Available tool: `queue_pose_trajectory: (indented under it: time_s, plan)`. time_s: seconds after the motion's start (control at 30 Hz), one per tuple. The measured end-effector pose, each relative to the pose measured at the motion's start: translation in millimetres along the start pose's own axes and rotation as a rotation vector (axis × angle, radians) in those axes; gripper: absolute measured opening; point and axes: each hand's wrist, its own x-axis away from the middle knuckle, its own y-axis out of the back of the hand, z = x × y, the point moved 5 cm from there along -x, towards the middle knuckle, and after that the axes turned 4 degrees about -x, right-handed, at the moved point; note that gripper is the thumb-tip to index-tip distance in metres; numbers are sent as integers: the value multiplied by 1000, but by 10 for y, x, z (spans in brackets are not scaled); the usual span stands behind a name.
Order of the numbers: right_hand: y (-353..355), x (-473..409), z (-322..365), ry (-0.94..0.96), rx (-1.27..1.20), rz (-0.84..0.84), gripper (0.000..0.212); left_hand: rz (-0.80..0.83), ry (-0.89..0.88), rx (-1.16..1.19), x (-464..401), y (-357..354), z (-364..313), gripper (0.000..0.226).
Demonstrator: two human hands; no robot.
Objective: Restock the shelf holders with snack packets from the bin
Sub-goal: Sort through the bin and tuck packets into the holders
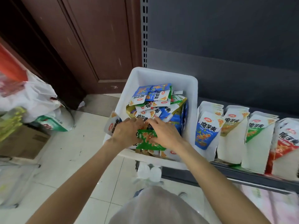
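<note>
Both forearms reach forward from the bottom of the view, over a pale rounded shape close to the camera that is too blurred to identify.

The left hand (125, 132) and right hand (165, 134) meet at the near end of the white bin (192, 88). Between them sits a bunch of green packets (148, 139). The left hand's fingers curl over the bunch from its left side; the right hand's fingers and thumb close on it from the right. Both hands hold it, the fingertips nearly touching above it. How many packets are in the bunch cannot be told.

Just left of the left hand, a white-and-red packet (111, 125) leans over the bin's rim. Just beyond the fingertips, the bin is heaped with loose packets (155, 101), mostly blue and white, some green and yellow.

To the right of the right hand, the shelf (242, 172) carries upright rows in holders: a blue row (206, 130) nearest the bin, then two green rows (233, 126) (258, 130), then a red row (288, 139) at the far right.

Well left of the left hand, on the tiled floor (77, 152), lie a cardboard box (24, 143) and white plastic bags (32, 97). Beyond them stands a brown door (90, 39), and beyond the bin the dark shelf back panel (226, 38).
</note>
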Motion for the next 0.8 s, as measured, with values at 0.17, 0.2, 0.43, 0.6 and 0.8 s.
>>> queue_pose_trajectory:
  time_s: [0.17, 0.2, 0.43, 0.6, 0.8]
  plan:
    - [104, 253, -161, -197, -412, -159, 27, -495, -106, 380, 133, 273, -8, 38]
    - [152, 333, -240, -258, -558, -260, 22, -627, -106, 487, 180, 361, 15, 33]
    - [278, 794, -488, -461, -1626, -707, 17, -238, 127, 1472, 62, 425, -295, 31]
    - [418, 1078, -596, -386, -1592, -730, 17, -122, -34, 1488, -36, 490, -940, 17]
    - [975, 1914, -1081, -273, -1169, -1017, 56, -170, -345, 1110, -52, 682, -1723, 19]
